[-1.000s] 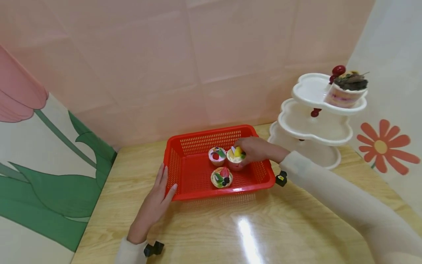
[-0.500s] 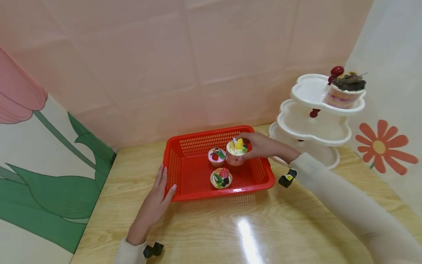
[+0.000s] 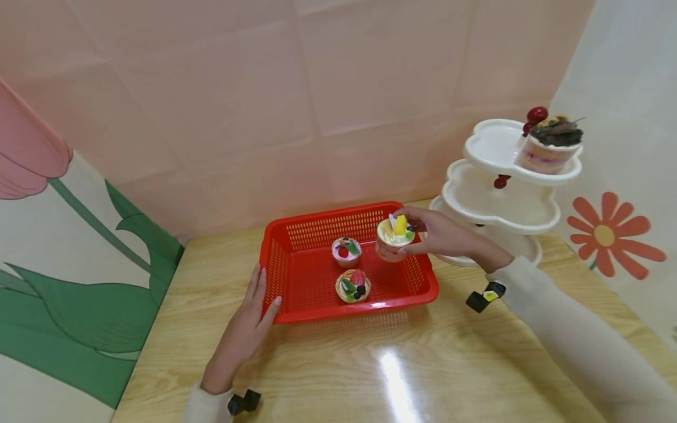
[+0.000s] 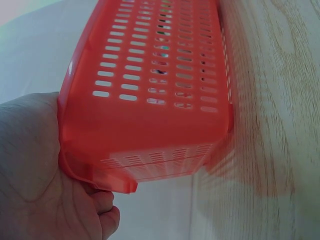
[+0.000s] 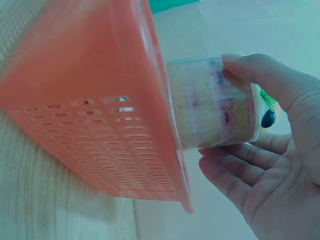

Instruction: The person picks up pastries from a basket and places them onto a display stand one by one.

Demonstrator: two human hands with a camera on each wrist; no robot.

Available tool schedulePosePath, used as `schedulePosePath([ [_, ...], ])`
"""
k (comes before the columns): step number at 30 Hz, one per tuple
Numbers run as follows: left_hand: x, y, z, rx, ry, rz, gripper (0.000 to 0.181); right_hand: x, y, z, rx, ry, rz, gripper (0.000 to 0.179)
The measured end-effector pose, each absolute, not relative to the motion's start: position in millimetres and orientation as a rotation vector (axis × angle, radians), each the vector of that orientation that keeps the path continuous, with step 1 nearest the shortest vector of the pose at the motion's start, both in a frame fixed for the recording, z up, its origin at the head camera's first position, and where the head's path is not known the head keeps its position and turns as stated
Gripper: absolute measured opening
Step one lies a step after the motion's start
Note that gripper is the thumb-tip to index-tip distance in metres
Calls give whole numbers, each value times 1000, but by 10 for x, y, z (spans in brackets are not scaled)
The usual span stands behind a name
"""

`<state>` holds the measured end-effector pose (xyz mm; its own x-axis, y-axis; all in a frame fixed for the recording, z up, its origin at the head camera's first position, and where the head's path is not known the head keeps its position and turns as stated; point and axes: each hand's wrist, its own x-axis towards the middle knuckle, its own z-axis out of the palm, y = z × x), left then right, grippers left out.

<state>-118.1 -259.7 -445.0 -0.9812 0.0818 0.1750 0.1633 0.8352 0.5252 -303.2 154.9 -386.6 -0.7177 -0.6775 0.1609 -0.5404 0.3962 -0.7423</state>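
Note:
My right hand (image 3: 441, 232) holds a clear dessert cup (image 3: 390, 251) between thumb and fingers. It has pink and pale layers, with cream and yellow fruit on top. The cup is raised above the right part of a red plastic basket (image 3: 312, 314); the right wrist view shows the cup (image 5: 210, 102) just past the basket rim (image 5: 167, 120). Two cupcakes stay inside, one pink-topped (image 3: 346, 251) and one with a strawberry and dark berries (image 3: 352, 286). My left hand (image 3: 244, 329) grips the basket's front left corner, thumb over the rim (image 4: 64, 130).
A white three-tier stand (image 3: 499, 202) is at the back right. A taller cup dessert with dark chocolate topping (image 3: 550, 150) sits on its top tier. Behind the wooden table (image 3: 328, 376) is a pink backdrop (image 3: 317, 106).
My right hand has lifted the yellow-fruit dessert cup from the basket floor and moved it up and to the right. My left hand and the basket have stayed nearly still.

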Motion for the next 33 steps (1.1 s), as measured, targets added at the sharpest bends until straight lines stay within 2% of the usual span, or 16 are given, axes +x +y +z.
schedulePosePath([
  [9, -1200, -2597, -4434, -196, -2861, -844, 76, -2858, 1729, -3776, -1011, 2546, -1280, 73],
  [24, -1216, -2559, -4459, -197, -2857, -862, 77, -2477, 2179, -3630, -836, 2570, -1515, 65],
  [33, -1188, -2585, -4468, -191, -2853, -862, 76, -2317, 2436, -3623, -853, 2611, -1559, 64],
])
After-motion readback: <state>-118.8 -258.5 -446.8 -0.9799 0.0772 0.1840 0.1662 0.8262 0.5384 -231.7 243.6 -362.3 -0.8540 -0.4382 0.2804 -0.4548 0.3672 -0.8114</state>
